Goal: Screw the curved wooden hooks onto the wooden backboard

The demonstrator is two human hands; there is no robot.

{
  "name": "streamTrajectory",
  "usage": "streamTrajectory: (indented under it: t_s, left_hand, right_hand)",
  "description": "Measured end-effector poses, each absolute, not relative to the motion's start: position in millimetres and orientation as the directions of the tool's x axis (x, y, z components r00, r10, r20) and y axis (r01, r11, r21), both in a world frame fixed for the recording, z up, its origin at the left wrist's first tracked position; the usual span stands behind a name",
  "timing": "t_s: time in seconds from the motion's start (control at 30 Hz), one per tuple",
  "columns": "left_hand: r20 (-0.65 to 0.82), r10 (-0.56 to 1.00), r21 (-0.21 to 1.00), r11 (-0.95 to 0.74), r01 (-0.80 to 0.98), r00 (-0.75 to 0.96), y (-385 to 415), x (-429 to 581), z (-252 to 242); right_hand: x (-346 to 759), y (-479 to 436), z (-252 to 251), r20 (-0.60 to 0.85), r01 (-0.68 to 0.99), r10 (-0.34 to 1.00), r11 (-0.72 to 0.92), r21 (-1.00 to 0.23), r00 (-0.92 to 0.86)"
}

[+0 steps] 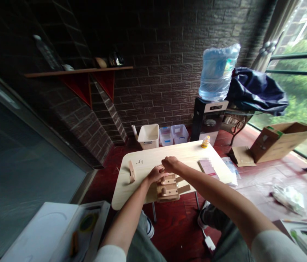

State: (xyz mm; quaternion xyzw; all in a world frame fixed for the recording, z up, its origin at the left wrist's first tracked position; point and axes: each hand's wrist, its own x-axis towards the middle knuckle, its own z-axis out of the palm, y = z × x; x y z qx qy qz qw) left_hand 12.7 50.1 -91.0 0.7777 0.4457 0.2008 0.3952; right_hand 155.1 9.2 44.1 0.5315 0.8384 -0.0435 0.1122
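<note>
Table [180,153], pale and single, carries one wooden assembly [167,187] at its near edge, with two raised pieces [169,191] visible on top. The left hand [156,173] is at the assembly's far end; whether its fingers are clamped there, I cannot tell. Just beyond, the right hand [170,163] is curled like a fist (whatever it may enclose is hidden). One loose wooden part [132,171] lies to the left, and one yellow-based bottle [205,142] stands at the far right corner. Three bins [148,137] sit behind.
</note>
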Motion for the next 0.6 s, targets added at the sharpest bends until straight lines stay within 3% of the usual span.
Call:
streamTrajectory:
  t_s: [0.17, 0.6]
  left_hand:
    - [-0.117, 0.874, 0.825, -0.179, 0.537, 0.472, 46, 14, -88]
    - [-0.033, 0.848, 0.831, -0.271, 0.486, 0.529, 53, 13, -99]
  right_hand:
    - [154, 7, 39, -0.237, 0.833, 0.819, 0.55, 0.063, -0.523]
    - [167, 27, 27, -0.243, 0.887, 0.86, 0.461, -0.004, -0.448]
